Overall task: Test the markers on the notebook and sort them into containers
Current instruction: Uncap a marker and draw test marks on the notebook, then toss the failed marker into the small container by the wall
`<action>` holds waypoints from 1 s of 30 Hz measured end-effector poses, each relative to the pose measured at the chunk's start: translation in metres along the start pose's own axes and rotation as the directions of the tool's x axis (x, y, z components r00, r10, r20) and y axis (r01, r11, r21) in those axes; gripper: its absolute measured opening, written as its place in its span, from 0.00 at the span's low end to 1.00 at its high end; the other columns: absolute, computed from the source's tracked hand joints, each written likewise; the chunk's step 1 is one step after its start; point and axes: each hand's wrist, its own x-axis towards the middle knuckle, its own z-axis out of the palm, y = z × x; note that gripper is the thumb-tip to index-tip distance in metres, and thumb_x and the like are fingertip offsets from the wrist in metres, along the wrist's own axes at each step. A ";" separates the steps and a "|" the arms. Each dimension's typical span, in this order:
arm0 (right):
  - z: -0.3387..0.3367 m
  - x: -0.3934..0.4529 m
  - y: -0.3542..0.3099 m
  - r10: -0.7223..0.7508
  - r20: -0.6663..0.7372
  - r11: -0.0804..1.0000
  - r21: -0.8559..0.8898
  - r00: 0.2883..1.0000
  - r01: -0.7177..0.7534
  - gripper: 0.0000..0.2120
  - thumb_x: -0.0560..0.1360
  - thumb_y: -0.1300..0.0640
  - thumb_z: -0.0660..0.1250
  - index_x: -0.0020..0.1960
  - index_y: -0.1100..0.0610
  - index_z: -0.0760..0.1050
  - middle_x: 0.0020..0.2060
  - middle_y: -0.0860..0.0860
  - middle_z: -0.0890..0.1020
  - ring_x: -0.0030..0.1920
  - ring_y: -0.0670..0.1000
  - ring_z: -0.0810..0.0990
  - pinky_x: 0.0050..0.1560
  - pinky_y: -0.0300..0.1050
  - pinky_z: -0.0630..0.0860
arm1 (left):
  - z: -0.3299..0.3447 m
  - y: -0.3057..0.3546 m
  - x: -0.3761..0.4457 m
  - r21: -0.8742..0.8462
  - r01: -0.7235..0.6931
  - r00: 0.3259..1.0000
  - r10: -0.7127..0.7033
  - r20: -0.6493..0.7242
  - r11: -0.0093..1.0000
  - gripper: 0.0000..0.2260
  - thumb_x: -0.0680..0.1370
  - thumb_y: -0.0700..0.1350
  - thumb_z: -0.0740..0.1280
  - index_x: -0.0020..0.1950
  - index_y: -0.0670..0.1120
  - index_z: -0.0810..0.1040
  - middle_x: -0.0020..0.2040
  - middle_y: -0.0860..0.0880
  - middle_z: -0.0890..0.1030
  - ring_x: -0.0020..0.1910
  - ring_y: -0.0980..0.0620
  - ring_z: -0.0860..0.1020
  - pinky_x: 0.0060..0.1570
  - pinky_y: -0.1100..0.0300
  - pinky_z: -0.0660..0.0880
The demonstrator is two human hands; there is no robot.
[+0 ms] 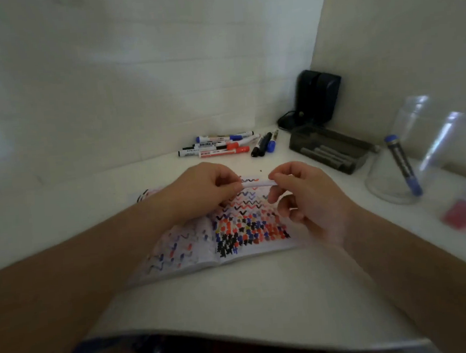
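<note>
Head view: a white-barrelled marker (257,184) is held level over the open scribble-covered notebook (230,231), gripped at both ends, likely to pull the cap. Left hand (202,189) and right hand (305,196) both pinch it, fingers curled. Untested markers (218,145) wait behind on the white desk (234,292); a clear jar (399,159) holds a blue one.

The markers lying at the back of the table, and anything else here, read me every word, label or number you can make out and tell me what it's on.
No text here can be read.
Pile of markers: printed labels on the white barrels, too small and blurred.
Marker held by left hand and right hand: no print shows.
Blue marker in the clear cup: dark label, blurred.
Notebook: only coloured squiggles, no words.
</note>
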 end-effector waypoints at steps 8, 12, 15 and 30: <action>-0.109 -0.166 0.046 -0.196 -0.422 0.961 0.099 0.885 0.260 0.09 0.81 0.60 0.67 0.43 0.52 0.78 0.37 0.58 0.83 0.30 0.55 0.78 0.27 0.42 0.70 | 0.111 0.133 -0.083 -0.226 -0.295 0.954 0.298 -0.021 0.928 0.03 0.77 0.52 0.74 0.49 0.56 0.85 0.41 0.56 0.85 0.40 0.54 0.82 0.45 0.53 0.82; -0.162 -0.259 0.110 -0.027 -0.639 0.935 0.255 0.769 0.245 0.12 0.81 0.62 0.67 0.40 0.52 0.77 0.33 0.58 0.81 0.27 0.55 0.74 0.26 0.41 0.67 | 0.213 0.178 -0.117 -0.251 -0.416 0.874 0.460 0.157 0.874 0.03 0.76 0.54 0.73 0.47 0.57 0.84 0.41 0.57 0.85 0.40 0.54 0.82 0.44 0.56 0.80; -0.187 -0.324 0.177 0.161 -0.732 0.938 0.322 0.662 0.127 0.06 0.81 0.62 0.66 0.46 0.58 0.77 0.33 0.56 0.81 0.27 0.54 0.74 0.25 0.42 0.69 | 0.291 0.195 -0.143 -0.213 -0.503 0.773 0.546 0.323 0.838 0.05 0.78 0.54 0.71 0.49 0.56 0.84 0.42 0.59 0.84 0.43 0.58 0.82 0.42 0.65 0.76; -0.224 -0.359 0.356 0.762 -0.520 0.534 0.842 0.385 0.080 0.08 0.82 0.61 0.66 0.60 0.64 0.77 0.37 0.57 0.85 0.29 0.51 0.79 0.28 0.41 0.75 | 0.507 0.160 -0.151 -0.140 0.669 0.532 -0.339 0.776 0.729 0.09 0.81 0.36 0.69 0.61 0.40 0.79 0.49 0.41 0.83 0.42 0.50 0.80 0.43 0.59 0.81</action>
